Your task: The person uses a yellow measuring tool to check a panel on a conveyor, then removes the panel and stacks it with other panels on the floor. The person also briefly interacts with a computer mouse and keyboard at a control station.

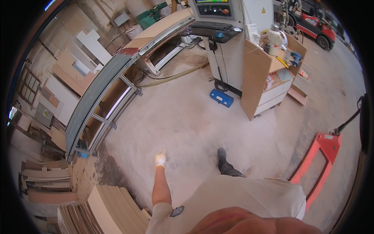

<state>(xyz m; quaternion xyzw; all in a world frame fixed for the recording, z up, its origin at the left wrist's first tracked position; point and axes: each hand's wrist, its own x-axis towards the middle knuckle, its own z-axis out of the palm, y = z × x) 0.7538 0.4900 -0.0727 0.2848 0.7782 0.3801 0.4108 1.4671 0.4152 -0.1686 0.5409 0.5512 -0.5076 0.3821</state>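
Note:
My left hand [161, 159], in a white work glove with a yellowish cuff, hangs over the pale concrete floor [187, 128] with its arm stretched forward. Nothing shows in it, and its fingers look loosely bent and apart. It touches nothing; the nearest things are the grey-topped conveyor [93, 89] to its left and my dark shoe [221, 153] to its right. My right hand is out of the picture.
A control cabinet [224, 50] with keyboard stands ahead, a blue case [221, 98] at its foot. Right of it are a wooden cart [255, 80] with tools, a red pallet jack [327, 146] and a forklift [317, 29]. Stacked boards [117, 206] lie at lower left.

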